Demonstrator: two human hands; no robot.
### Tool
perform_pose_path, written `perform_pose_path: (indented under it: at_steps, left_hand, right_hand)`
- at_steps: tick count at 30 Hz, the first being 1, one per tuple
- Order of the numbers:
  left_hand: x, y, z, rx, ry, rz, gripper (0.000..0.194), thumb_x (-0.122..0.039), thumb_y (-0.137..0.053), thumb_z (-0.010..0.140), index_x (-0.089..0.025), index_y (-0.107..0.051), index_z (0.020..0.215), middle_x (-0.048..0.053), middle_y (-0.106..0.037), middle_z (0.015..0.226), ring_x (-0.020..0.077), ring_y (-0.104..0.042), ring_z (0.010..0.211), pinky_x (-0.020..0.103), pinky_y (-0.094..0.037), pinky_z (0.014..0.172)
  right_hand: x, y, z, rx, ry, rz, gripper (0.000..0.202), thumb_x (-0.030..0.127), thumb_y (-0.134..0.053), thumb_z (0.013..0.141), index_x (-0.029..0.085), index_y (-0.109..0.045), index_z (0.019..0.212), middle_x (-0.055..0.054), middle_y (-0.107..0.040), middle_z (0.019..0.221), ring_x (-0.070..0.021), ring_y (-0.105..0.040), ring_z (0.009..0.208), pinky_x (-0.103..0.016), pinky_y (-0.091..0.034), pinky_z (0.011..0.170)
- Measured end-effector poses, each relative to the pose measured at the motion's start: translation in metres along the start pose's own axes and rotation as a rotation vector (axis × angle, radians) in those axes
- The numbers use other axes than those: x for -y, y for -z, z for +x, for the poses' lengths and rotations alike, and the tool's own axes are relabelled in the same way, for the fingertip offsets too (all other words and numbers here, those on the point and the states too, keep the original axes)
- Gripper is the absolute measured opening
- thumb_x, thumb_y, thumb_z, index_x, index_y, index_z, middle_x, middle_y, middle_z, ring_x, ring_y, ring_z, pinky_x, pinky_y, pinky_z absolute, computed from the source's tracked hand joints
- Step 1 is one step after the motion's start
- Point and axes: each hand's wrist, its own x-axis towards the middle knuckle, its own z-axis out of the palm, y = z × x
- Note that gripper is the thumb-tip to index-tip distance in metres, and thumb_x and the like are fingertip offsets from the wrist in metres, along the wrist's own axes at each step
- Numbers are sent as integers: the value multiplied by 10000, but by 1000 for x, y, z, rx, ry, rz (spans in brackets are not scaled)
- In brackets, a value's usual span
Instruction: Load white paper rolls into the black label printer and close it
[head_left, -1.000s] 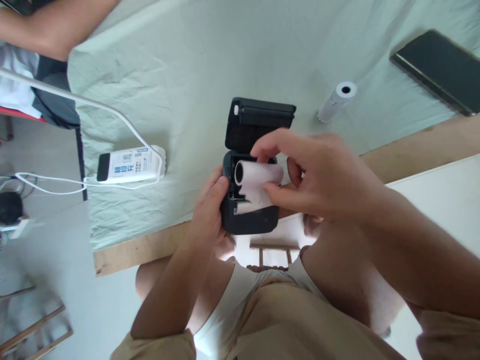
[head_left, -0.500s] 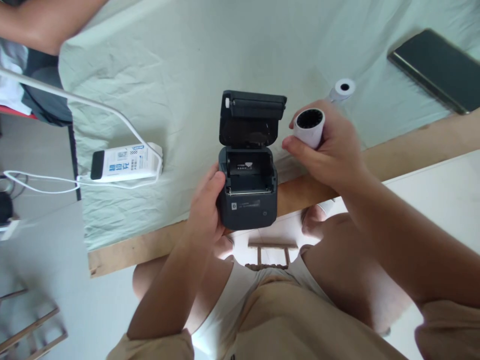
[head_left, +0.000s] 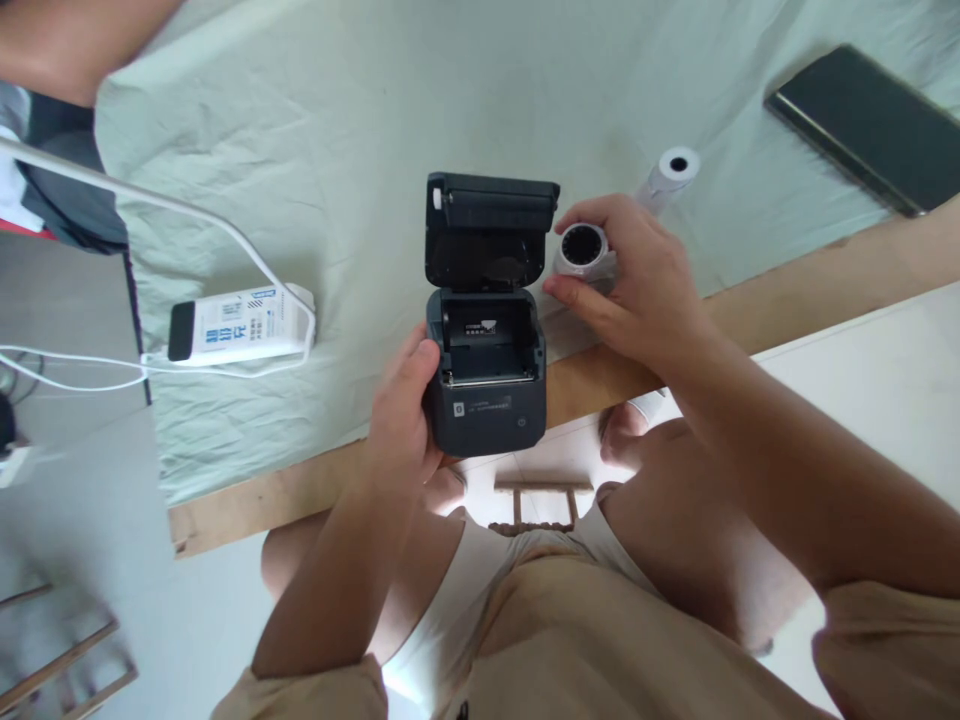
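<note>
A dark label printer stands at the table's near edge with its lid raised and its inner compartment exposed. My left hand grips the printer's left side, thumb on the upper corner. To the right of the lid, my right hand has thumb and fingers around a white roll with a dark, ribbed core. Just beyond that hand, a second white roll with a smaller dark hole rests on the pale green cloth.
A white power bank with a white cable lies at the left. A dark flat device lies at the upper right. Another person's arm shows at the upper left. The wooden table edge runs along the front.
My right hand has moved slightly left and lower with its roll, whose core now faces more toward the camera. The whole view has shifted a little; my left hand still holds the printer.
</note>
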Motion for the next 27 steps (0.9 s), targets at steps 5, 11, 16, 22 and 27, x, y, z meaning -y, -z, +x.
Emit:
perform_pose_path:
  at_steps: [5, 11, 16, 22, 27]
  left_hand:
    - [2, 1, 1, 14, -38, -20, 241, -428, -722, 869, -210, -754, 967, -24, -765, 829, 132, -727, 717, 218, -617, 664]
    - [3, 2, 0, 10, -47, -16, 247, -447, -711, 882, -218, -745, 969, -19, -766, 839, 135, -732, 710, 214, -608, 645]
    - [4, 2, 1, 16, -40, -19, 273, -456, -731, 853, -211, -736, 974, -11, -769, 841, 148, -735, 713, 238, -619, 655]
    - [5, 3, 4, 67, -67, -36, 253, -444, -724, 871, -217, -755, 979, -26, -759, 829, 118, -723, 702, 200, -606, 643]
    - [6, 5, 3, 44, -68, -30, 257, -451, -731, 864, -223, -763, 978, -24, -750, 818, 118, -706, 677, 197, -589, 602]
  right_hand:
    - [0, -7, -1, 123, -120, -105, 524, 305, -762, 816, 260, -557, 1296, -70, -714, 995, -322, -707, 915, -536, -578, 854]
    - [0, 13, -3, -260, 194, -22, 270, 263, -669, 898, 177, -617, 1149, -134, -724, 1120, -263, -712, 1052, -419, -585, 900]
    - [-24, 31, 13, -422, -32, -196, 446, 135, -689, 777, 93, -635, 1219, -209, -644, 1214, -301, -643, 1153, -416, -551, 881]
    - [-36, 24, 25, -68, -371, -216, 617, 1, -674, 768, 142, -607, 1365, -179, -622, 1262, -242, -625, 1111, -435, -484, 1030]
    - [-33, 23, 18, -85, -274, -196, 591, -8, -691, 760, 168, -656, 1323, -184, -570, 1213, -249, -570, 1153, -416, -487, 1025]
